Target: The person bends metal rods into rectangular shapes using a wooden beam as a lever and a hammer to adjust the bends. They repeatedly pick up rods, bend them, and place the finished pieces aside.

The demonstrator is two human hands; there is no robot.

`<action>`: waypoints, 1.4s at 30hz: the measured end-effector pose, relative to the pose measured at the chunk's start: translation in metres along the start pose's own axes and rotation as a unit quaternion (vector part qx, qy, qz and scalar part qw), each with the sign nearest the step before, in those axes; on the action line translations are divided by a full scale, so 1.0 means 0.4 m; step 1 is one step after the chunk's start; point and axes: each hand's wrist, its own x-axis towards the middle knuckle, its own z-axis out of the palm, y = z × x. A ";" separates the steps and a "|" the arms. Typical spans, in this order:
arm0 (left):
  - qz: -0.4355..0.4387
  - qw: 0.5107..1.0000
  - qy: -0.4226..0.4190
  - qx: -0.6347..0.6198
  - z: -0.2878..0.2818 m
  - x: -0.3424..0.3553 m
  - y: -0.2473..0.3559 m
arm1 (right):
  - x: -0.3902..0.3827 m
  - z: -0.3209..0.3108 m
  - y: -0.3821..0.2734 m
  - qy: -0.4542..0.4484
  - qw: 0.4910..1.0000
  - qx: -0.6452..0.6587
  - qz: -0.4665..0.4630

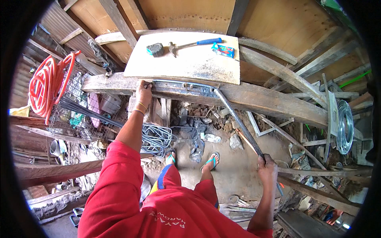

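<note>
My right hand (pixel 266 166) is closed round the lower end of a long dark metal pipe (pixel 238 115), which slants up to the wooden beam (pixel 274 98). At the pipe's upper end a thin steel rod (pixel 170 82) meets it and runs left along the beam, past small metal pegs. My left hand (pixel 143 91) is closed at the rod's left end, against the beam's top edge. Beyond the beam, a pale board (pixel 182 65) carries a tape measure (pixel 155 49), a hammer (pixel 190 45) with a blue handle and a small blue packet (pixel 223 50).
Several bent steel rods (pixel 156 139) lie below the beam, left of my feet. An orange hose coil (pixel 47 85) hangs over a wire cage (pixel 79 115) at left. A wire coil (pixel 344 127) hangs at right. Rubble and a plastic bottle (pixel 211 138) lie on the ground.
</note>
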 end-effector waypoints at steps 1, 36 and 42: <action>-0.003 1.000 0.000 0.004 -0.003 0.001 0.000 | -0.002 -0.003 0.001 -0.002 1.000 -0.007 -0.006; -0.280 0.758 -0.446 -0.386 0.217 -0.739 0.517 | -0.028 0.034 -0.022 0.018 0.999 -0.050 0.011; -0.432 0.441 -0.436 -0.655 0.417 -0.909 0.732 | 0.010 0.015 0.062 -0.024 0.994 -0.072 -0.084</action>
